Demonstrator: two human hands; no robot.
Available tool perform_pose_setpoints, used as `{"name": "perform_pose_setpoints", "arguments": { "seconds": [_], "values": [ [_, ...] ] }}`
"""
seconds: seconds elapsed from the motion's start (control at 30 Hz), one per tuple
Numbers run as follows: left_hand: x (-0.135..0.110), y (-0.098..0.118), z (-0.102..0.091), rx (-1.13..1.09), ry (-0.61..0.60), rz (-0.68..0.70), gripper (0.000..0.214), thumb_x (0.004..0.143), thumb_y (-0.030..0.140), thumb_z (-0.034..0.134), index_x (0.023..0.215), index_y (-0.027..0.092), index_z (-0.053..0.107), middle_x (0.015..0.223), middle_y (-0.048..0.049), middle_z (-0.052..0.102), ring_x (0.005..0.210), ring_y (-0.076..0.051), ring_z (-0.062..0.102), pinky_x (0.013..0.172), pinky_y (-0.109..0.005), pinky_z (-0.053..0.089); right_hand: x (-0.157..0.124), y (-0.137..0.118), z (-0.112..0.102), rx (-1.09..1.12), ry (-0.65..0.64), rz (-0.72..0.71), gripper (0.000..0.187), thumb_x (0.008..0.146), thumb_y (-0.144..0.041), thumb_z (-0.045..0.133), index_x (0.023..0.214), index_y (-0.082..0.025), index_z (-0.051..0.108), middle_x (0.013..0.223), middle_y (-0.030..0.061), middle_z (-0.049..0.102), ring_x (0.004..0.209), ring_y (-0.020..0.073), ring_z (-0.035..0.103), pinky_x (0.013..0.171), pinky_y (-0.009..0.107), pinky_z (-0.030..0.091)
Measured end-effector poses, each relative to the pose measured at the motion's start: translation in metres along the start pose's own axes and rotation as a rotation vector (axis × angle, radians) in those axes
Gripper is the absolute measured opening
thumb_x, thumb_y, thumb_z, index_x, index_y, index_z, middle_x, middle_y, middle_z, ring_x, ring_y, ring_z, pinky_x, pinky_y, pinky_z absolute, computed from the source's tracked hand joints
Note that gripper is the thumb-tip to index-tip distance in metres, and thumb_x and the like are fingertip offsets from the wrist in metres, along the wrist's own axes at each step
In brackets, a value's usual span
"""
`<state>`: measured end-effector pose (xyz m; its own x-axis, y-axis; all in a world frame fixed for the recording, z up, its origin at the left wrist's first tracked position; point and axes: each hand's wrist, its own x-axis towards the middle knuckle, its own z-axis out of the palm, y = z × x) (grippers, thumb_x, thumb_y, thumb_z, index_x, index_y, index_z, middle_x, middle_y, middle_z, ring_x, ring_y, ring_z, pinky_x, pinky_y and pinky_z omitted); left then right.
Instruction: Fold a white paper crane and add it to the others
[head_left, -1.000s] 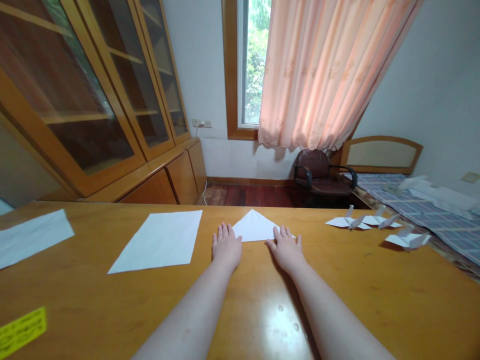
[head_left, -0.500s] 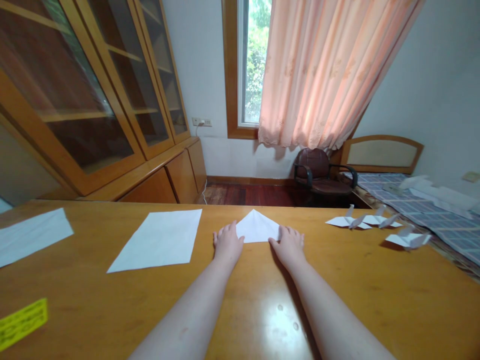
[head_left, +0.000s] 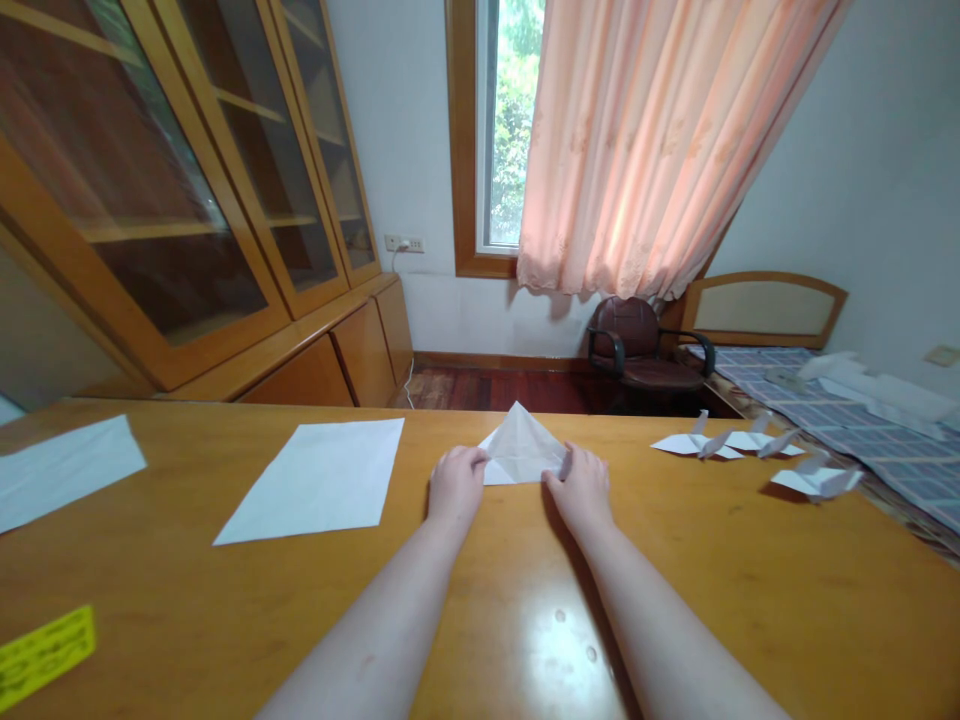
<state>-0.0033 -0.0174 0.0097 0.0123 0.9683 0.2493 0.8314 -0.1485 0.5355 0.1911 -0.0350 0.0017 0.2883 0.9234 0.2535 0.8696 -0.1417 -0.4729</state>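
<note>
— What lies on the wooden worktop (head_left: 787, 580)?
— A flat white sheet (head_left: 315, 485), a second sheet (head_left: 64, 470) at the left edge and a yellow label (head_left: 45, 655) near the front.
— And more to the right?
— A folded triangle (head_left: 521, 450) in the middle, and small folded paper figures (head_left: 724, 442) at the right.

The folded paper (head_left: 521, 445) sits on the surface (head_left: 675, 560) toward its far middle. It is between the left grip (head_left: 455, 487) and the right grip (head_left: 581, 490), which hold its two near corners. To its left lies a flat sheet (head_left: 319, 483), farther left a second sheet (head_left: 64, 468), and at the near left edge a note (head_left: 45, 655). Small folded pieces (head_left: 724, 441) lie to its right. Behind the surface are a cabinet (head_left: 187, 200) at left, a chair (head_left: 637, 350) in the middle and a bed (head_left: 862, 420) at right.
</note>
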Motion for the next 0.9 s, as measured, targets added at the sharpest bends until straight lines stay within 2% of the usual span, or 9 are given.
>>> {"name": "perform_pose_setpoints", "arguments": {
  "seconds": [0.1,0.2,0.33,0.53,0.63,0.77,0.9],
  "values": [
    [-0.002,0.004,-0.006,-0.051,0.067,-0.006,0.022,0.081,0.020,0.047,0.092,0.024,0.065,0.100,-0.0023,0.064,0.096,-0.018,0.055,0.088,-0.030,0.041,0.001,0.001,-0.004,0.100,0.015,-0.047,0.044,0.074,-0.026,0.052,0.116,-0.015,0.053,0.107,0.0118,0.058,0.104,0.0261,0.048,0.093,0.035,0.033],
    [-0.002,0.007,-0.008,-0.102,0.097,0.022,0.023,0.080,0.017,0.047,0.091,0.024,0.065,0.102,-0.0014,0.064,0.099,-0.018,0.054,0.090,-0.031,0.041,0.000,0.001,-0.007,0.167,0.015,-0.125,0.031,0.076,-0.021,0.047,0.102,-0.019,0.062,0.094,0.0078,0.061,0.091,0.0219,0.052,0.084,0.031,0.037],
    [-0.002,0.006,-0.006,-0.140,0.104,0.099,0.028,0.075,0.011,0.045,0.088,0.025,0.066,0.099,0.0004,0.065,0.098,-0.017,0.055,0.091,-0.030,0.041,-0.001,0.002,-0.008,0.210,0.048,-0.216,0.025,0.076,-0.018,0.045,0.085,-0.021,0.069,0.089,0.0055,0.062,0.088,0.0198,0.051,0.083,0.030,0.037],
    [-0.003,0.005,-0.005,-0.117,0.127,0.132,0.038,0.068,0.005,0.042,0.089,0.026,0.067,0.097,0.0010,0.066,0.097,-0.017,0.055,0.093,-0.030,0.040,-0.004,0.002,-0.010,0.202,0.102,-0.234,0.031,0.072,-0.010,0.047,0.085,-0.025,0.071,0.098,0.0018,0.065,0.098,0.0203,0.049,0.090,0.032,0.032],
    [-0.003,0.007,-0.006,-0.094,0.114,0.121,0.038,0.069,0.005,0.042,0.088,0.026,0.067,0.098,0.0020,0.067,0.101,-0.017,0.054,0.096,-0.031,0.038,-0.003,0.003,-0.011,0.170,0.052,-0.207,0.031,0.075,-0.012,0.047,0.085,-0.026,0.072,0.102,-0.0001,0.066,0.098,0.0204,0.049,0.090,0.032,0.032],
    [-0.003,0.010,-0.004,-0.058,0.011,0.107,0.036,0.069,0.006,0.044,0.085,0.026,0.069,0.097,0.0018,0.067,0.100,-0.018,0.055,0.096,-0.032,0.038,-0.001,0.004,-0.006,0.111,-0.089,-0.221,0.031,0.074,-0.012,0.047,0.087,-0.026,0.071,0.102,-0.0014,0.067,0.096,0.0191,0.052,0.088,0.030,0.034],
    [-0.002,0.007,0.001,-0.021,-0.092,0.108,0.040,0.066,0.005,0.046,0.089,0.026,0.069,0.100,0.0019,0.067,0.101,-0.018,0.054,0.095,-0.031,0.037,0.001,0.005,0.000,0.043,-0.197,-0.216,0.035,0.070,-0.011,0.049,0.098,-0.022,0.068,0.108,0.0011,0.065,0.100,0.0188,0.054,0.090,0.027,0.036]
  ]
}}
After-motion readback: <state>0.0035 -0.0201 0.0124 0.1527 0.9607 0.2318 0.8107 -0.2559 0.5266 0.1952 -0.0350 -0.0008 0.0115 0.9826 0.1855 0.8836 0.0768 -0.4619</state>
